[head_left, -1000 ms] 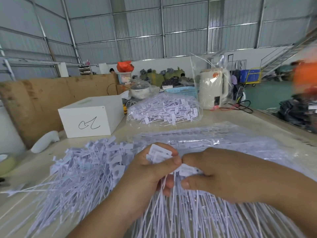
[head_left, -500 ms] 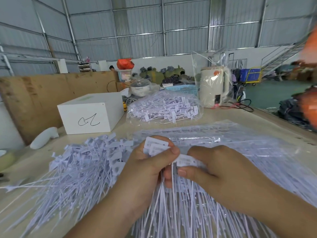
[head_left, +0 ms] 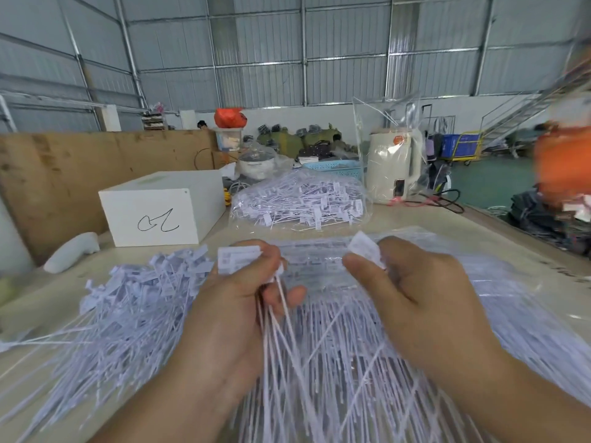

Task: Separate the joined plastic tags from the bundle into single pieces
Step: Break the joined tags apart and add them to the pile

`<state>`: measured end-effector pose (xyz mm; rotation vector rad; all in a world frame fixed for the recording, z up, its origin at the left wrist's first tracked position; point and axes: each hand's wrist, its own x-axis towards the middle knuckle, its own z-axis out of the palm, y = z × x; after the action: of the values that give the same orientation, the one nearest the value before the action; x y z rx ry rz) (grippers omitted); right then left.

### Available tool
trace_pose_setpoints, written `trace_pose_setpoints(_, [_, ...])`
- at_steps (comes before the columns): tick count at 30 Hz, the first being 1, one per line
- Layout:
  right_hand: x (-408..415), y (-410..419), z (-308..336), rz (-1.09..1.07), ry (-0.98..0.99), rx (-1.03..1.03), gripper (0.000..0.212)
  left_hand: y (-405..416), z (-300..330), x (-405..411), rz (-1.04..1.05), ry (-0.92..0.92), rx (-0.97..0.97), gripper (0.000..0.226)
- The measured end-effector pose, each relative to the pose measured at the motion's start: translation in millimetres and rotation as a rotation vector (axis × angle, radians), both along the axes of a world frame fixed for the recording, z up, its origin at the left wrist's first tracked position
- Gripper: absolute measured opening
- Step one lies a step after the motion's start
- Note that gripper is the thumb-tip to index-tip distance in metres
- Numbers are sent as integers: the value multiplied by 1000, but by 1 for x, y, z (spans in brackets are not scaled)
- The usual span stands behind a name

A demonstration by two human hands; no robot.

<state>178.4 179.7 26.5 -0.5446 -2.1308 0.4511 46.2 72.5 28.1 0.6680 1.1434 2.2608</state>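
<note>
My left hand (head_left: pixel 238 298) grips a small bundle of white plastic tags (head_left: pixel 238 259) by their flat heads, and their thin tails hang down between my hands. My right hand (head_left: pixel 412 292) pinches a single tag (head_left: pixel 364 249) between thumb and fingers, held clear of the bundle with a gap between the two. A loose pile of single tags (head_left: pixel 134 302) lies on the table to the left. Under both hands spreads a clear plastic bag of tags (head_left: pixel 319 270).
A second clear bag full of tags (head_left: pixel 299 203) sits behind my hands. A white box (head_left: pixel 160 207) with a scribble stands at the back left, a white handle-shaped object (head_left: pixel 72 252) beside it. A cream kettle (head_left: pixel 391 167) and cables stand at the back right. A cardboard sheet (head_left: pixel 64 174) lines the left.
My hands were together at the bundle's heads. They have pulled apart, and my right hand has come away to the right with one tag separated from the bundle.
</note>
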Motion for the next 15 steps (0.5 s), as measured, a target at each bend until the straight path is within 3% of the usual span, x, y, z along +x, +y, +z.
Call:
trace_pose_setpoints(3, [4, 7, 3, 66, -14, 39, 50, -2, 3, -3, -17, 71, -29, 7])
trace_pose_setpoints(6, [1, 3, -2, 180, -204, 110, 43, 0, -5, 7, -99, 191, -120, 3])
trace_pose_setpoints(11, [0, 5, -4, 263, -339, 86, 50, 3, -12, 16, -204, 188, -161, 23])
trace_pose_setpoints(15, [1, 3, -3, 257, -415, 76, 61, 3, -14, 15, -232, 193, -140, 23])
